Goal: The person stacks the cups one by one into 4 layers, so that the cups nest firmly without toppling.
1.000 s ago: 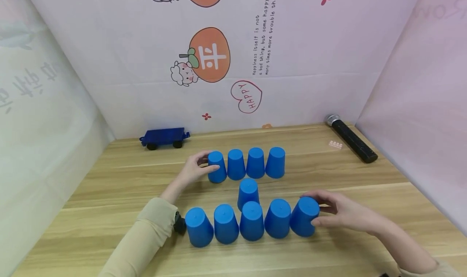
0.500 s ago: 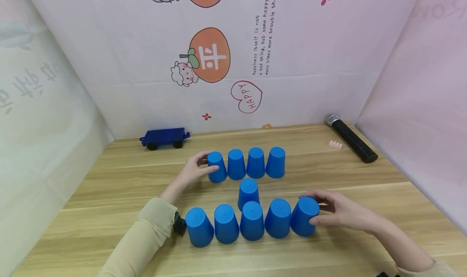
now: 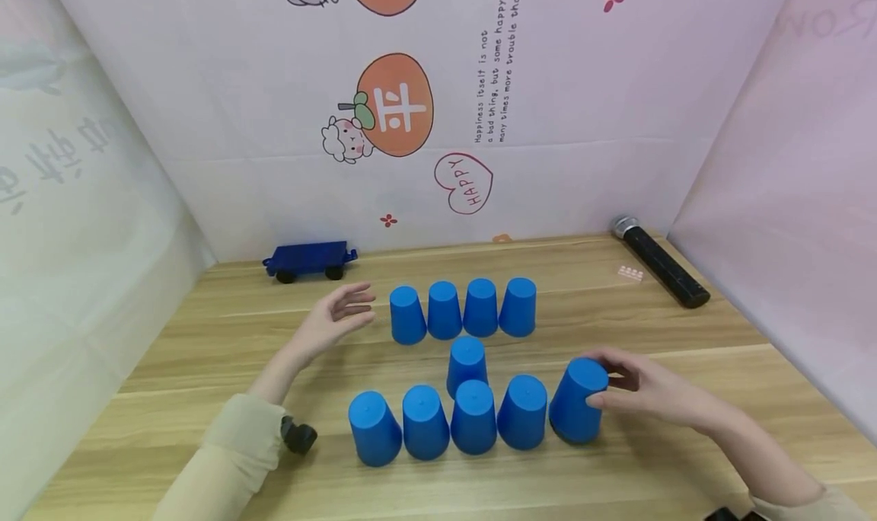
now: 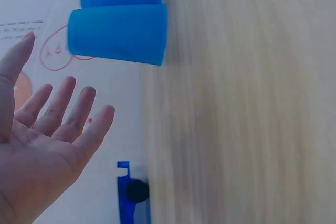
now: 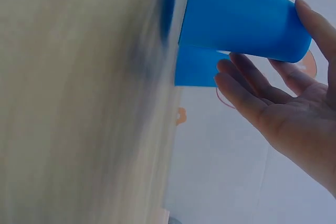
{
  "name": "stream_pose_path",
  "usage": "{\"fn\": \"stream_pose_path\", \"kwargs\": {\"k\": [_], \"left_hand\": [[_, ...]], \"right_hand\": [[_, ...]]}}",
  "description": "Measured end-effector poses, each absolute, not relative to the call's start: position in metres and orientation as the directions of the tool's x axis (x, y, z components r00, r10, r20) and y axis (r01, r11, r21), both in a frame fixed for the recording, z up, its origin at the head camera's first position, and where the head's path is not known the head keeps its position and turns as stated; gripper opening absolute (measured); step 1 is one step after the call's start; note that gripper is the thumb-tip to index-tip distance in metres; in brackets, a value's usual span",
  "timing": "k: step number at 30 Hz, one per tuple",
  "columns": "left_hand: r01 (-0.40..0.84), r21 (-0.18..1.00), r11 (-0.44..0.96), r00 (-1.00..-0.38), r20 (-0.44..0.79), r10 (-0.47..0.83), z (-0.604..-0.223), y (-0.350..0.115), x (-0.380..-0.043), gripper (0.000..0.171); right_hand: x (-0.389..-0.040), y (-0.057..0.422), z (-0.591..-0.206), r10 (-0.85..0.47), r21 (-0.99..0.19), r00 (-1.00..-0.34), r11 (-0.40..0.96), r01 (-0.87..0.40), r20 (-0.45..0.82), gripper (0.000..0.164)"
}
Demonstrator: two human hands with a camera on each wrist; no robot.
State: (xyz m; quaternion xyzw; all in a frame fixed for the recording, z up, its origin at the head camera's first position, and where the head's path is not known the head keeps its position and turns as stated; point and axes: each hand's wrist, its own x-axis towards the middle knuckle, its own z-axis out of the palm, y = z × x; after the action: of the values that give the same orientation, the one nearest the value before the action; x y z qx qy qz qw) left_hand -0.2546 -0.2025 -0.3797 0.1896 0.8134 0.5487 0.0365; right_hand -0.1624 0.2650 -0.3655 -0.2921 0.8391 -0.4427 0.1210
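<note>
1. A blue toy wagon (image 3: 308, 259) stands along the back edge of the tabletop (image 3: 205, 353), near the back left corner.
2. By the back right corner, a black microphone (image 3: 663, 266) with a silver head lies aslant, a small pale pink block (image 3: 630, 273) just to its left.
3. Four upside-down blue cups, the back row (image 3: 444, 311), stand nearest the back edge; a lone cup (image 3: 467, 361) stands between them and the front row (image 3: 425, 423), which partly hides it.
4. The front row's four upside-down cups stand farther from the back edge. The held cup (image 3: 574, 407) is at its right end, its left side just beside a neighbour.
5. The tabletop is pale, grained wood. White sheeting (image 3: 240, 87) walls its back, left and right edges, printed with orange fruit, a sheep, flowers and a "HAPPY" heart.
6. The left hand (image 3: 332, 323) hovers left of the back row, touching no cup, fingers (image 4: 101, 127) spread and relaxed, palm toward the cups.
7. The right hand (image 3: 644, 384) grips the held cup from the right, thumb in front, fingers behind; whether its rim touches the tabletop I cannot tell.
</note>
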Motion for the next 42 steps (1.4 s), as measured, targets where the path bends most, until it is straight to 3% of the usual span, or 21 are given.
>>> {"fn": "stream_pose_path", "kwargs": {"k": [6,12,21,29,34,42], "left_hand": [[0.312,0.897,0.313,-0.913,0.192,0.360,-0.371,-0.213,-0.212,0.049],[0.389,0.887,0.250,-0.880,0.277,0.387,-0.370,-0.215,-0.170,0.043],[0.418,0.880,0.226,-0.872,0.319,0.371,-0.365,-0.211,-0.133,0.042],[0.412,0.879,0.239,-0.897,0.346,0.274,-0.371,-0.202,-0.120,0.042],[0.429,0.878,0.214,-0.887,0.363,0.286,-0.375,-0.198,-0.118,0.045],[0.354,0.895,0.270,-0.912,0.266,0.313,-0.384,-0.190,-0.114,0.048]], "right_hand": [[-0.169,0.267,-0.355,-0.493,-0.788,-0.859,0.471,-0.396,0.137,0.035],[-0.183,0.265,-0.344,-0.350,-0.781,-0.926,0.535,-0.322,0.143,0.039],[-0.212,0.244,-0.323,-0.207,-0.776,-0.932,0.516,-0.364,0.299,0.038],[-0.247,0.205,-0.311,-0.201,-0.799,-0.937,0.489,-0.349,0.286,0.051],[-0.270,0.181,-0.316,-0.237,-0.816,-0.933,0.458,-0.353,0.271,0.054],[-0.284,0.166,-0.320,-0.250,-0.813,-0.929,0.456,-0.362,0.273,0.051]]}}
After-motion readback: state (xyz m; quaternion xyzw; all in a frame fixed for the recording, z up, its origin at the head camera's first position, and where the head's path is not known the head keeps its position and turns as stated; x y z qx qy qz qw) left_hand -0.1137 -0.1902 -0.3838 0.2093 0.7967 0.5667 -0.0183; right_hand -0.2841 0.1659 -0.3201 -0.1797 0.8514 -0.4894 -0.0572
